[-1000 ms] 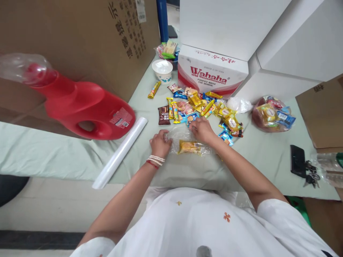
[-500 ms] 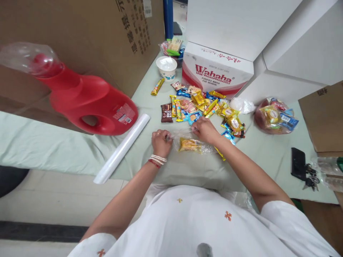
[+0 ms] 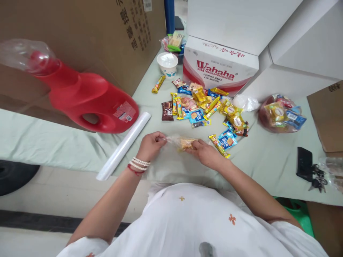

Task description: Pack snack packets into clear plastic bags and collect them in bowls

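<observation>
Both hands hold a clear plastic bag (image 3: 177,141) with a yellow snack packet (image 3: 185,143) inside it, just above the pale green table cover. My left hand (image 3: 151,144), with bead bracelets on the wrist, pinches the bag's left end. My right hand (image 3: 205,153) grips the bag around the packet from the right. A heap of small wrapped snacks (image 3: 203,107) lies just beyond the hands.
A red detergent jug (image 3: 88,100) lies at the left, a roll of clear bags (image 3: 124,144) beside it. A Wahaha carton (image 3: 218,69), a paper cup (image 3: 167,64), a filled snack bag (image 3: 281,112), a black phone (image 3: 304,160) with keys (image 3: 318,178), and cardboard boxes surround the spot.
My right hand left the snack heap and came back toward me onto the bag. The bag with the yellow packet has been gathered up between both hands.
</observation>
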Demonstrator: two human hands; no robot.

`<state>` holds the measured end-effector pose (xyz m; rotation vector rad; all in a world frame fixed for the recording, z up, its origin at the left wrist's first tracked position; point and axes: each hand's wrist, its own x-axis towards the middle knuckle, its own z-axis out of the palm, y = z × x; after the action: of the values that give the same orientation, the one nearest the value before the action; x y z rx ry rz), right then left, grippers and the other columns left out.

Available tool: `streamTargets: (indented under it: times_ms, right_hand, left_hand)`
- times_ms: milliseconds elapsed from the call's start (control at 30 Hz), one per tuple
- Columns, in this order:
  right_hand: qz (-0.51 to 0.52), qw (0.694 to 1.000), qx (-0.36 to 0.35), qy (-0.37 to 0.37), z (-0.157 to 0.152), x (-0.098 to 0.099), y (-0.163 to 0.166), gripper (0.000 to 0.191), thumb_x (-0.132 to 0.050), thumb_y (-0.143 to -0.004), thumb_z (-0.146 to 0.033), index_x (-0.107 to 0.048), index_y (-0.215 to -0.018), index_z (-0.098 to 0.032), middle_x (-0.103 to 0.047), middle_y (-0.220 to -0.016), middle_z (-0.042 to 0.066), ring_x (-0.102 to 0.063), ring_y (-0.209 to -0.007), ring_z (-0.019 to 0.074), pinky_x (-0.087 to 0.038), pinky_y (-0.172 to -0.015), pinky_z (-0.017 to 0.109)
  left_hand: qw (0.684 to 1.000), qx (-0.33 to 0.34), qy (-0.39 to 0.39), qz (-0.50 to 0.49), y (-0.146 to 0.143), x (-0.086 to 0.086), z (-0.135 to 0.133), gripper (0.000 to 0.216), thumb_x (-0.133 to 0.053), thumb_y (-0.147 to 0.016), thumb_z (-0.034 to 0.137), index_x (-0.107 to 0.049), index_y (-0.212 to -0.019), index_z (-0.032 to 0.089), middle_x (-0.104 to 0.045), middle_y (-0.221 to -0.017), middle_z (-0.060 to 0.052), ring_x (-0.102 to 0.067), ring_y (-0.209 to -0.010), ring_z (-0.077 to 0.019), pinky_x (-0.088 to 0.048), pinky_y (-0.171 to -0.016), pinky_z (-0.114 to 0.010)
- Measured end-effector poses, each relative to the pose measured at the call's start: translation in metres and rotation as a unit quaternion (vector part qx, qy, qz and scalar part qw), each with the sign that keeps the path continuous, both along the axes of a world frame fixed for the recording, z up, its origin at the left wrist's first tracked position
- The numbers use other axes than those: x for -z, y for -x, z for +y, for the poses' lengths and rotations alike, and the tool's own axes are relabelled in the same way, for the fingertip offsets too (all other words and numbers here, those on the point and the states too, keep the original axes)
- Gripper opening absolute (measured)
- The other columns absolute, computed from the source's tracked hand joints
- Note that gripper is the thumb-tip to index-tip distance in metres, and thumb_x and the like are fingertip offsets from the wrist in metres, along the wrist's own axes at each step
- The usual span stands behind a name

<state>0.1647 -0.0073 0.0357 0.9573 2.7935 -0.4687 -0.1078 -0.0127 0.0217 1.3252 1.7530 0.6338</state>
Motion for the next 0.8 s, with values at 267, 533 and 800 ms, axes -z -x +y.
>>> streamTargets:
  times_ms: [267,533,800]
  right_hand:
    - [0.173,0.980,0.060,0.075,-0.012,0.012,-0.016,0.036,-0.050,-0.096,-0.011,-0.073,-0.121,-0.023,-0.061,-0.121,0.012,-0.053,-0.113,0.0265,-0.048,-0.101,0.043]
    - [0.096,0.938,0.327,-0.069,-0.012,0.015,-0.037,0.037,-0.062,-0.091,-0.026,-0.069,-0.127,-0.019,-0.056,-0.141,0.019,-0.048,-0.124,0.0381,-0.044,-0.105,0.054]
    - [0.077,0.940,0.331,0.031,0.015,-0.023,-0.015,0.015,-0.055,-0.095,-0.024,-0.069,-0.100,-0.019,-0.072,-0.099,0.010,-0.064,-0.087,0.0228,-0.044,-0.075,0.030]
  left_hand:
    - [0.974,0.185,-0.103,0.077,-0.101,-0.007,-0.017,0.036,-0.047,-0.087,0.015,-0.075,-0.110,0.019,-0.072,-0.105,-0.009,-0.062,-0.106,-0.0257,-0.051,-0.098,-0.041]
    - [0.908,0.255,-0.127,0.307,-0.113,0.003,-0.039,0.052,-0.049,-0.093,0.014,-0.054,-0.145,0.017,-0.064,-0.127,-0.014,-0.053,-0.118,-0.0303,-0.051,-0.086,-0.040]
    - [0.880,0.258,-0.180,0.356,-0.113,0.015,-0.044,0.046,-0.039,-0.100,0.014,-0.059,-0.141,0.019,-0.067,-0.127,-0.015,-0.058,-0.111,-0.0303,-0.044,-0.084,-0.046]
